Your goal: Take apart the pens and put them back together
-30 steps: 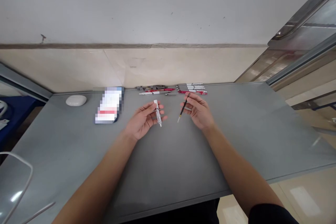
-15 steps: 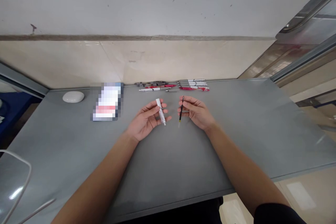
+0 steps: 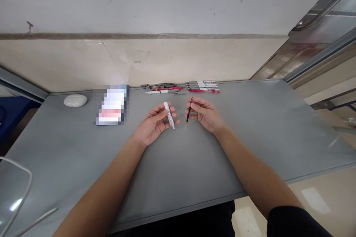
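Above the middle of the desk, my left hand (image 3: 151, 126) pinches a white pen barrel (image 3: 169, 116) with a clip between thumb and fingers. The barrel slants, its lower end pointing toward me. A short way to the right, my right hand (image 3: 208, 115) grips a thin black pen refill (image 3: 188, 113) near its upper end. The refill tapers to a yellowish, then clear, lower end. Barrel and refill are apart. Behind the hands lie a left group of pens (image 3: 164, 92) in grey, red and white, and a right group of pens (image 3: 202, 86), mostly white, some red.
A small metallic pen part (image 3: 177, 92) lies between the pen groups. To the left rest a phone (image 3: 111, 105), pixelated, and a white rounded case (image 3: 75, 100). A white cable (image 3: 29, 177) curves at the lower left. The wall (image 3: 178, 61) borders the grey desk (image 3: 178, 166).
The whole view has shifted slightly. My right hand has tilted the refill a little, its lower end swinging left toward the barrel. Both hands keep their hold.
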Demonstrator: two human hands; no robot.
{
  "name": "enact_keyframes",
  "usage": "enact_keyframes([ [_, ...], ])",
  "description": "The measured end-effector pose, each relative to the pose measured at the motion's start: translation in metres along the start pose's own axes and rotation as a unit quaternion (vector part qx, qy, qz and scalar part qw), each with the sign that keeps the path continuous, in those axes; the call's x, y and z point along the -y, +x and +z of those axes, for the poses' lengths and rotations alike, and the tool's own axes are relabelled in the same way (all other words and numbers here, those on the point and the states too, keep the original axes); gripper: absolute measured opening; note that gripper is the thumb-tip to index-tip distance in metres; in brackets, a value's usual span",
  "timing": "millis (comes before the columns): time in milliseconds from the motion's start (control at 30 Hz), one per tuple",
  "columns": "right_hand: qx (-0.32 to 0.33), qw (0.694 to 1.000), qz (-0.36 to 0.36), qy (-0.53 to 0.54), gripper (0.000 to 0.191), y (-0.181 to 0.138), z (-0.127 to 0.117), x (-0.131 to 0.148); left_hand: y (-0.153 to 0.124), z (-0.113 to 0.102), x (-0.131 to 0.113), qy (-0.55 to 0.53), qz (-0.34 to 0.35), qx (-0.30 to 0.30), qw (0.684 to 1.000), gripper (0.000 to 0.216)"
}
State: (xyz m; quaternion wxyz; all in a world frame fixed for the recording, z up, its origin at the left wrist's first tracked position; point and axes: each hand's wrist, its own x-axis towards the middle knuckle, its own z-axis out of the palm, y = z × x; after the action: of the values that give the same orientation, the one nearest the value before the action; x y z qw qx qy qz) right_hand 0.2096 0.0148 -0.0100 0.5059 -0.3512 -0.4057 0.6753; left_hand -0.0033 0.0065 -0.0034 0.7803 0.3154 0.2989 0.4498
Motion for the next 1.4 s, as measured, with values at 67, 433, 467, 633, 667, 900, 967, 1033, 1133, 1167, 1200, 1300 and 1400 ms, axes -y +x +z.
enact_keyframes([
  [67,-0.010,1.000,-0.002,-0.001,0.025,0.000,0.001,0.000,0.000,0.001,0.000,0.000,0.001,0.003,1.000,0.020],
  [433,-0.029,0.999,-0.017,-0.020,0.023,-0.001,0.007,0.001,0.000,0.001,0.001,0.008,0.011,0.003,1.000,0.021],
  [467,-0.031,0.999,-0.016,-0.023,0.023,-0.001,0.008,0.001,0.001,0.001,0.001,0.008,0.011,0.000,1.000,0.022],
  [633,-0.042,0.998,-0.020,-0.031,0.024,0.000,0.008,0.000,0.001,-0.001,0.002,0.007,0.012,-0.001,1.000,0.025],
  [667,-0.044,0.998,-0.023,-0.031,0.024,0.000,0.008,0.000,0.001,-0.001,0.003,0.008,0.013,0.001,1.000,0.025],
  [900,-0.049,0.998,-0.025,-0.035,0.025,0.000,0.009,-0.001,0.000,0.000,0.003,0.019,0.019,-0.017,1.000,0.027],
  [967,-0.051,0.998,-0.026,-0.036,0.025,-0.001,0.009,0.000,0.000,0.000,0.003,0.020,0.021,-0.021,0.999,0.029],
  [1033,-0.051,0.998,-0.027,-0.037,0.025,-0.002,0.010,0.000,0.001,0.000,0.003,0.020,0.024,-0.023,0.999,0.029],
  [1133,-0.057,0.997,-0.030,-0.034,0.026,-0.002,0.011,0.000,0.001,0.001,0.004,0.020,0.035,-0.027,0.999,0.029],
  [1167,-0.061,0.997,-0.033,-0.031,0.026,-0.002,0.012,0.000,0.002,0.001,0.004,0.020,0.040,-0.030,0.999,0.028],
  [1200,-0.067,0.997,-0.037,-0.029,0.026,-0.002,0.012,0.000,0.002,0.001,0.004,0.019,0.046,-0.035,0.998,0.027],
  [1300,-0.087,0.995,-0.051,-0.024,0.027,-0.002,0.014,-0.001,0.002,0.001,0.004,0.012,0.058,-0.047,0.997,0.026],
  [1400,-0.099,0.993,-0.062,-0.022,0.027,-0.001,0.014,-0.002,0.002,0.002,0.004,0.009,0.069,-0.053,0.996,0.025],
])
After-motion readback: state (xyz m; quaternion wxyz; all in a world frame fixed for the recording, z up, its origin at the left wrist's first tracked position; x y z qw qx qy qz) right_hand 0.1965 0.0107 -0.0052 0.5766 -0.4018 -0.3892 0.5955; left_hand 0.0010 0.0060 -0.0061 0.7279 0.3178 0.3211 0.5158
